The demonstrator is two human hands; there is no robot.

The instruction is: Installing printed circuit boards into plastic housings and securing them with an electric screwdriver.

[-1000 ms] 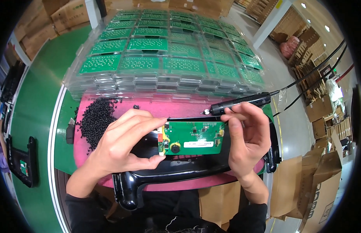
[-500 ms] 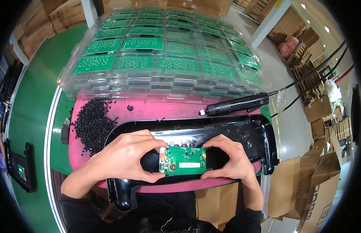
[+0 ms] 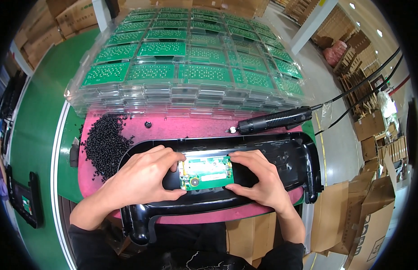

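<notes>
Clear, stacked plastic trays (image 3: 191, 100) were loaded with flat green boards (image 3: 161, 49), and a long, glossy black plastic shell (image 3: 285, 157) lay hollow side up on the pink-topped desk (image 3: 186, 128). The rectangular green circuit board with a white label (image 3: 209, 183) was over that hollow, couldn't tell if it touched bottom. Left hand (image 3: 146, 177) and right hand (image 3: 260, 180) had fingers part-spread, pinching its opposite ends. Tiny black grainy bits (image 3: 105, 146) sat heaped near the shell.

Left hand (image 3: 150, 174): grips left end of green circuit board (image 3: 208, 172).
Right hand (image 3: 259, 177): grips right end.
Black plastic housing (image 3: 285, 158): lies on pink mat (image 3: 191, 126), under board.
Electric screwdriver (image 3: 274, 121): beyond housing.
Small black parts (image 3: 105, 145): heaped, mat's left.
</notes>
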